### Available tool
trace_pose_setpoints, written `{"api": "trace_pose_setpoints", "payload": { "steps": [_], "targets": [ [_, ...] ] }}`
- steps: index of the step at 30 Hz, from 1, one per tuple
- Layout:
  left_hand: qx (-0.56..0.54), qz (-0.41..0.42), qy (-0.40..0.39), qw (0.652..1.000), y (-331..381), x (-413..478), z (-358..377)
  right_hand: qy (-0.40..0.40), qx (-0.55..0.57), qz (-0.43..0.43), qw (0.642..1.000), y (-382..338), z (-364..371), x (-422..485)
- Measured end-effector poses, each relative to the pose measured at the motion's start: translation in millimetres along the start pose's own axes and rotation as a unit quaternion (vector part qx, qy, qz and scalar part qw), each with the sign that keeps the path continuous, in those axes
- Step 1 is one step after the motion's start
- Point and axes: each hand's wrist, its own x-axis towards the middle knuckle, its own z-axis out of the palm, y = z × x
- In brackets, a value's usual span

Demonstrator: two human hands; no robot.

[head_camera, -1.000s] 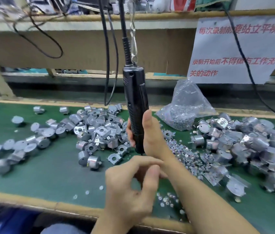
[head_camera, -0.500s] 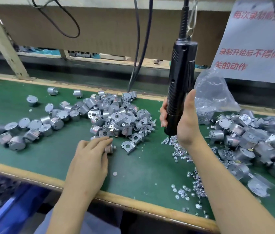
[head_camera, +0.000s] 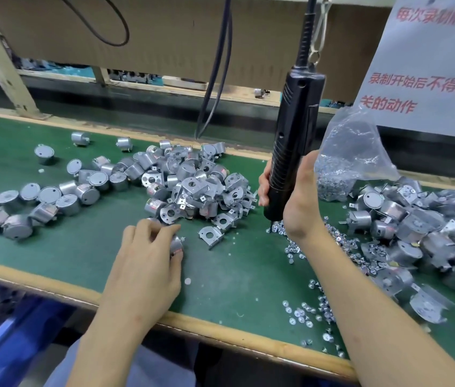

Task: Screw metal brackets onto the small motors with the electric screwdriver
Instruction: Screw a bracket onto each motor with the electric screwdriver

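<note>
Green matting covers the workbench [head_camera: 237,277], with a brown board wall behind it. At the near middle, the left hand [head_camera: 148,263] lies knuckles-up on the mat, its fingers curled down over a small motor [head_camera: 177,245] and pinching it; only the motor's silver side shows, at the fingertips. Just beyond that hand is the middle heap of motors with brackets [head_camera: 192,188], and a loose bracket [head_camera: 211,236] lies flat on the mat just to the hand's right, apart from it.

Further right, the right hand [head_camera: 300,196] is wrapped round the lower barrel of the black electric screwdriver [head_camera: 293,141], which hangs nearly upright from a cord and clip overhead. Its tip points down at the near edge of a scatter of screws [head_camera: 332,241]; I cannot tell whether it touches any.

Behind that hand slumps a clear plastic bag [head_camera: 346,152] of small metal parts. Another heap of motors [head_camera: 416,227] sprawls along the right, plain round motors [head_camera: 53,194] are strewn to the left, and a white sign [head_camera: 422,65] with red lettering hangs at the back right.
</note>
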Motion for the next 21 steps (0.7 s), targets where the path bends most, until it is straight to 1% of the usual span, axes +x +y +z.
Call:
{"api": "trace_pose_setpoints", "payload": {
  "steps": [2, 5, 9, 12, 16, 21],
  "targets": [
    [-0.022, 0.013, 0.016, 1.000, 0.8, -0.9, 2.6, 0.004, -0.003, -0.005, 1.000, 1.5, 1.2, -0.1],
    [-0.092, 0.029, 0.039, 0.995, 7.9, -1.5, 3.7, 0.007, -0.012, -0.006, 1.000, 3.3, 3.0, -0.3],
    [-0.165, 0.051, 0.044, 0.984, 24.3, -5.2, 7.2, 0.009, -0.021, -0.007, 1.000, 3.8, 3.8, -0.4],
    [-0.180, 0.065, 0.025, 0.981, 35.1, -9.1, 13.5, 0.006, -0.019, -0.008, 1.000, 3.0, 4.0, -0.6],
    [-0.173, 0.074, -0.003, 0.982, 44.0, -11.7, 22.0, -0.006, -0.008, -0.008, 1.000, 1.4, 4.2, -1.7],
    [-0.178, 0.074, -0.033, 0.981, 41.8, -11.9, 25.8, -0.022, -0.004, -0.008, 1.000, -1.0, 5.1, -2.8]
  ]
}}
